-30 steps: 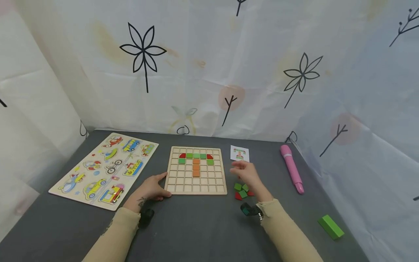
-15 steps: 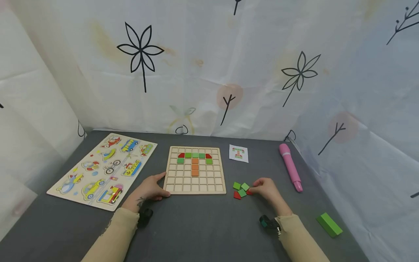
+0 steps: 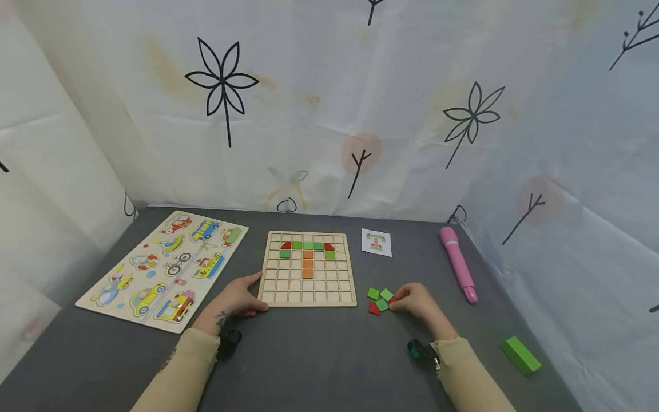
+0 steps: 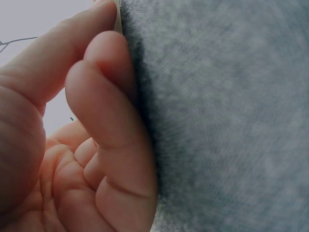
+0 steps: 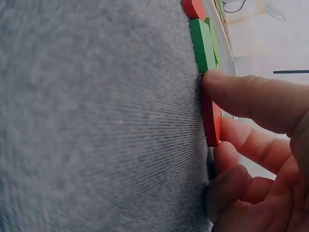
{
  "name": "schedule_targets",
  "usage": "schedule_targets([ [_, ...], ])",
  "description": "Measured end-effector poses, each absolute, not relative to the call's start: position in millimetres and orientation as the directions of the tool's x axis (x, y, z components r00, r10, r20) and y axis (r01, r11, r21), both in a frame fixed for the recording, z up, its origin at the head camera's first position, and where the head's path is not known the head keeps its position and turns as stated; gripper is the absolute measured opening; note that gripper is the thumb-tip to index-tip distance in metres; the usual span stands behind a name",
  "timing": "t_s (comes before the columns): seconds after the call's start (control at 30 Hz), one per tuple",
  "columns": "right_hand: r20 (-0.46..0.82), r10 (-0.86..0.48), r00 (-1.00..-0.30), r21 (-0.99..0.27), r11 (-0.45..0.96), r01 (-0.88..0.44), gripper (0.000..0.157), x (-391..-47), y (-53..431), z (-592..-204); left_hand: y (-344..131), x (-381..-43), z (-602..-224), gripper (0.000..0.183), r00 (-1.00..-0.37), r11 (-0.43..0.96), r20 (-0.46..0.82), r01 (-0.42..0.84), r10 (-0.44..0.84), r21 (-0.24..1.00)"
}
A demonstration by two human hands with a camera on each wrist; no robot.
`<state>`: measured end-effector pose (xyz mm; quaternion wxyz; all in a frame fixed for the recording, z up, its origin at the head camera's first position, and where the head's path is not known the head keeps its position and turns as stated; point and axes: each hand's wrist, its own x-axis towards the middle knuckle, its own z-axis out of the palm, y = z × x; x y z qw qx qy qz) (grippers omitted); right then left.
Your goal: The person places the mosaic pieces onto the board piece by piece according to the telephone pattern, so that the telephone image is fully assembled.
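A square wooden grid board (image 3: 329, 290) lies flat, with red, green and orange tiles set in a T-like shape in its upper cells. At its lower left corner my left hand (image 3: 235, 294) holds the edge, thumb at the near side and index finger along the left side. The left wrist view shows the other fingers curled on the cloth. To the board's right, my right hand (image 3: 418, 302) pinches a red tile (image 5: 211, 121) between thumb and fingers, low at the cloth. Beside it lie several loose green tiles (image 3: 381, 305) and another red tile (image 3: 373, 309).
Behind the loose tiles lies a small pattern card (image 3: 376, 242). A vehicle picture puzzle board (image 3: 159, 269) is on the left. On the right are a pink marker-like stick (image 3: 458, 264) and a green block (image 3: 520, 355). A printed curtain (image 3: 309, 114) hangs behind the grey table.
My right hand has come down from near the pattern card to the loose tiles and taken hold of the red one at their right. The left hand stays at the board's corner.
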<state>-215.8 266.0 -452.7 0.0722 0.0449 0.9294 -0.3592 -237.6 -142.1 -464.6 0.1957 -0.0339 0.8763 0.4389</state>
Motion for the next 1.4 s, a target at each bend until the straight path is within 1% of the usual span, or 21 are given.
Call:
schedule_targets([
  [0.43,-0.164,-0.052,-0.985,-0.59,0.805,0.056,0.022,-218.0,262.8,-449.3,-142.8,-239.9,-469.2,0.093,-0.924,0.608,-0.363,-0.219,0.122,0.763],
  [0.57,-0.166,-0.043,-0.985,-0.555,0.83,0.058,0.022,-218.8,261.9,-450.8,-142.9,-240.1,-470.2,0.093,-0.926,0.605,-0.358,-0.217,0.121,0.766],
  [0.67,-0.171,-0.012,-0.985,-0.513,0.855,0.078,0.022,-219.2,261.2,-450.1,-142.9,-239.8,-470.3,0.093,-0.926,0.604,-0.359,-0.218,0.121,0.766],
  [0.83,-0.159,0.013,-0.987,-0.443,0.893,0.083,0.023,-220.1,260.6,-446.3,-142.7,-239.9,-470.3,0.093,-0.924,0.605,-0.363,-0.224,0.117,0.764],
  [0.93,-0.133,0.019,-0.991,-0.432,0.899,0.075,0.024,-222.9,260.0,-442.4,-142.6,-239.8,-470.1,0.093,-0.924,0.605,-0.364,-0.225,0.117,0.764],
  [1.0,-0.113,0.026,-0.993,-0.448,0.891,0.075,0.022,-226.9,257.4,-437.8,-142.8,-239.8,-470.1,0.093,-0.924,0.608,-0.366,-0.226,0.115,0.762],
  [1.1,-0.074,0.022,-0.997,-0.499,0.865,0.056,0.012,-236.1,249.3,-429.0,-143.0,-239.7,-469.6,0.094,-0.923,0.609,-0.368,-0.228,0.113,0.76],
  [1.17,-0.054,0.004,-0.999,-0.551,0.834,0.033,0.009,-243.1,241.1,-424.3,-142.9,-239.6,-469.0,0.094,-0.923,0.611,-0.368,-0.229,0.111,0.758],
  [1.3,-0.052,-0.04,-0.998,-0.688,0.726,0.007,0.018,-255.2,216.0,-418.0,-142.4,-239.3,-467.1,0.093,-0.923,0.616,-0.369,-0.228,0.11,0.754],
  [1.4,-0.061,-0.075,-0.995,-0.768,0.64,-0.001,0.022,-263.4,194.1,-417.0,-142.1,-239.0,-465.7,0.093,-0.921,0.617,-0.374,-0.235,0.105,0.751],
])
